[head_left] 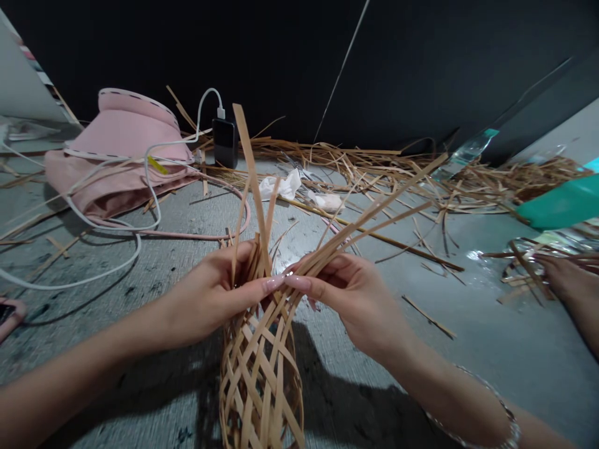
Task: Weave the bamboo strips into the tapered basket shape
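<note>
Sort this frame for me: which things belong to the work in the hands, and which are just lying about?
In use: left hand, right hand, woven basket, upright strips.

Lying about: strip scraps, pink bag, power bank, white cable, crumpled tissue.

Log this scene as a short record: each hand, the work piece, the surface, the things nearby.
left hand: left hand grips upright strips at the weave's top
right hand: right hand pinches a fan of long strips
work piece: open-weave strip basket, unfinished at the top
surface: grey concrete floor
nearby: pink fabric bag, black power bank, white cable, loose strip scraps, crumpled tissue
</note>
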The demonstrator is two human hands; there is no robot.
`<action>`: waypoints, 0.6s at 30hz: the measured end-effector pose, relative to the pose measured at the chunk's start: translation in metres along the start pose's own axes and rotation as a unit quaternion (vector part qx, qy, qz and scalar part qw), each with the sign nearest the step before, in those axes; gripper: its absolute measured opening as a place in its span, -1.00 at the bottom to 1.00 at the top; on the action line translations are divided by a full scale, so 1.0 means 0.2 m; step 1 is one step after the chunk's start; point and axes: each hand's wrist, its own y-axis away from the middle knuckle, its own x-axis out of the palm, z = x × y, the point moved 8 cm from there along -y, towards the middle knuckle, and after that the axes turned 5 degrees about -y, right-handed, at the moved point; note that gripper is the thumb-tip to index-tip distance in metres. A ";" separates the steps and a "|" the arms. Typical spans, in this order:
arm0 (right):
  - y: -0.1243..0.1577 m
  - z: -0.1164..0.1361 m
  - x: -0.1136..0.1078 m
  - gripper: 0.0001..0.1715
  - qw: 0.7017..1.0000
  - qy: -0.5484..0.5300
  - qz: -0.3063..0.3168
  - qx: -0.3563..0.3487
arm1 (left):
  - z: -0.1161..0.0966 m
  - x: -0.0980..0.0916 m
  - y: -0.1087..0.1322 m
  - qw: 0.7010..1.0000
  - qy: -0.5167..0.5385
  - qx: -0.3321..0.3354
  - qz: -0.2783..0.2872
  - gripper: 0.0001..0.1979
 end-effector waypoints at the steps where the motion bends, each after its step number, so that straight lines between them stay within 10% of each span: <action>1: 0.00 0.00 0.00 -0.93 1.000 0.000 0.000 0.000 | 0.00 0.00 0.00 1.000 -0.003 0.003 -0.002 -0.81; 18: 0.00 -0.02 0.00 -0.88 0.999 0.003 0.025 0.037 | 0.00 0.00 0.00 1.000 0.010 -0.010 -0.004 -0.83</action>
